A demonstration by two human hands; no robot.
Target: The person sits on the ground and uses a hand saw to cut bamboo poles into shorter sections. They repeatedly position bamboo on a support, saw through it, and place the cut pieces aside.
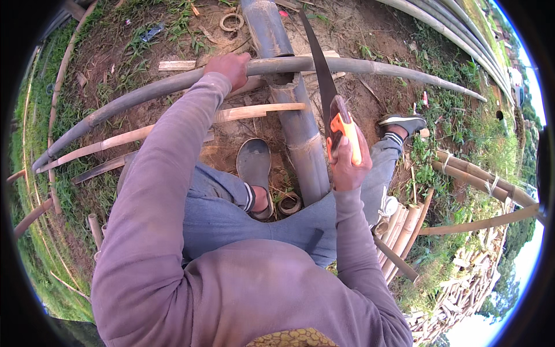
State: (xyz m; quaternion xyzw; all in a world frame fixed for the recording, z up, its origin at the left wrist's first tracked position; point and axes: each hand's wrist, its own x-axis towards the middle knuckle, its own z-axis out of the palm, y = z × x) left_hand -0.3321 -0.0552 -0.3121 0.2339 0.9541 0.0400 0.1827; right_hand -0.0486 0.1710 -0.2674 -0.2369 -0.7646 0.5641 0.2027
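Smooth, curved grey bamboo pole (381,67) over chunky grey bamboo tube (310,149)
Left hand (229,70) was curled over the pole, right hand (354,172) wrapped round an orange-handled, dark-bladed handsaw (322,65).

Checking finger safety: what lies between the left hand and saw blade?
In the head view, a stretch of grey pole, crossing the thick bamboo, separates the left hand from the saw blade.

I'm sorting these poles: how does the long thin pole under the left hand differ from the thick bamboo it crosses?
The thin pole is much slimmer than the thick bamboo. The thin pole runs left to right, the thick bamboo roughly near to far. The thick bamboo has an opening at the crossing; the thin pole shows none. Both are greyish, rounded stems.
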